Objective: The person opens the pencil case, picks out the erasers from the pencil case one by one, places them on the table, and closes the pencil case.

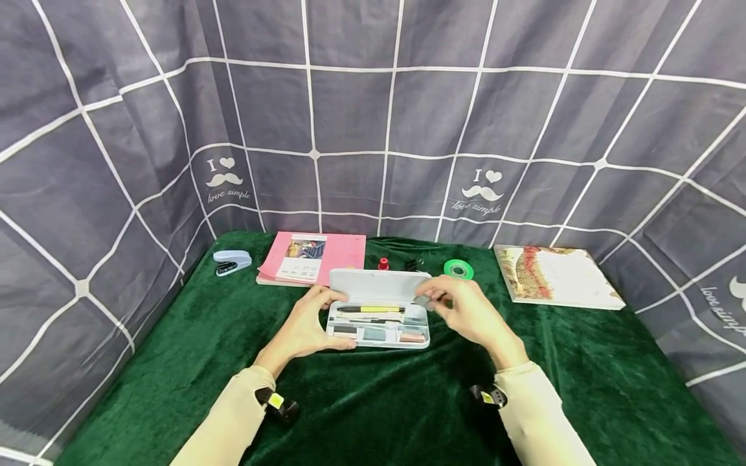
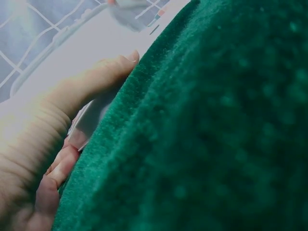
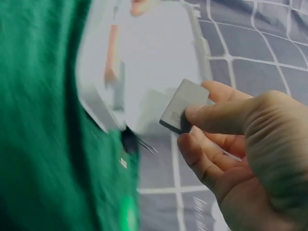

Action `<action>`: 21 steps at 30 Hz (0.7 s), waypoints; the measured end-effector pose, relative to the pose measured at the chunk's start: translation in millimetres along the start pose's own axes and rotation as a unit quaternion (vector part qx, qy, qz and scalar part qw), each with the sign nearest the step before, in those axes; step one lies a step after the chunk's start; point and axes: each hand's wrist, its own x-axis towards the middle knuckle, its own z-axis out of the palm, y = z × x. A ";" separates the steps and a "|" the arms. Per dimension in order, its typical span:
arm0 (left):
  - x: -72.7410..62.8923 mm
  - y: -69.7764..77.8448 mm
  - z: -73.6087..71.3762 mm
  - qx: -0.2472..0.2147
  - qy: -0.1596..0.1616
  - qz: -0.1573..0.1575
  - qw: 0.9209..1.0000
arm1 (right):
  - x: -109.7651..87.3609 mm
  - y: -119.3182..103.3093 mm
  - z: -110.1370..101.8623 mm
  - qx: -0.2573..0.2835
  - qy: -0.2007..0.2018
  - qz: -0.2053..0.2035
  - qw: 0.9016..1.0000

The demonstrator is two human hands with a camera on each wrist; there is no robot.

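between desk (image 1: 384,401) side edges, left hand (image 1: 305,323) grips pencil case (image 1: 373,285); right hand (image 1: 467,312) pinches grey block (image 3: 185,96), probably stowing it; next, lower squarely.

The pencil case (image 1: 375,285) looks smooth plastic, the block (image 3: 181,102) matt, the cloth (image 1: 402,401) velvety.

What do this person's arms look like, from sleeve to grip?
The left sleeve and right sleeve are long, plain and cream, reaching the wrists. Each wrist carries a small black device, left and right, with a yellowish patch. The left grip and right grip are ungloved.
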 end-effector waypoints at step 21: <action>-1.0 1.0 0.5 -0.009 0.003 -0.010 1.000 | -99.2 86.6 -80.0 -0.123 -0.017 0.099 0.987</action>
